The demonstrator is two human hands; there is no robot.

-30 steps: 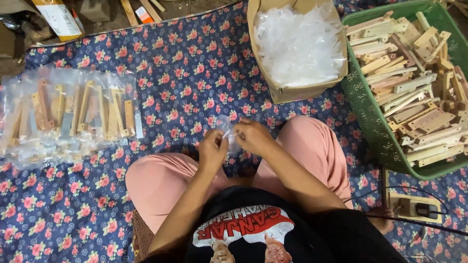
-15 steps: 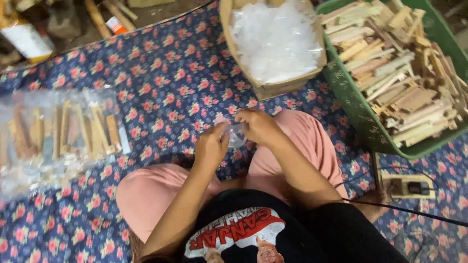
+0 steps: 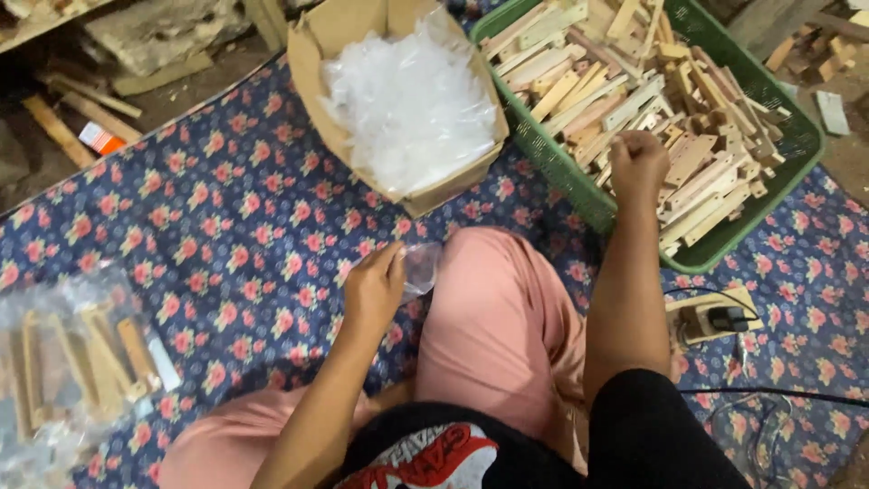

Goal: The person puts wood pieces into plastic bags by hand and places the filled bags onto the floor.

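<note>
Head view, the only one supplied: the person sits cross-legged on a blue cloth with a red flower print, pink trousers over both knees. The left hand is held low, just in front of the left knee, with its fingers curled around a small clear plastic bag; the bag sticks out to the right of the fingers, crumpled, and rests against the trouser leg. The right hand is stretched out over the near rim of a green plastic basket and rests on the heap of pale wooden pieces that fills it. Its fingers are bunched into a loose fist, knuckles up; whether a piece is inside that fist cannot be told from this angle. The two hands are well apart. Just left of the basket and touching it stands an open cardboard box heaped with more clear plastic bags. At the left edge of the cloth lies a blurred pile of filled bags with wooden pieces inside. To the right of the right forearm, a small beige device with a dark cable lies on the cloth.
</note>
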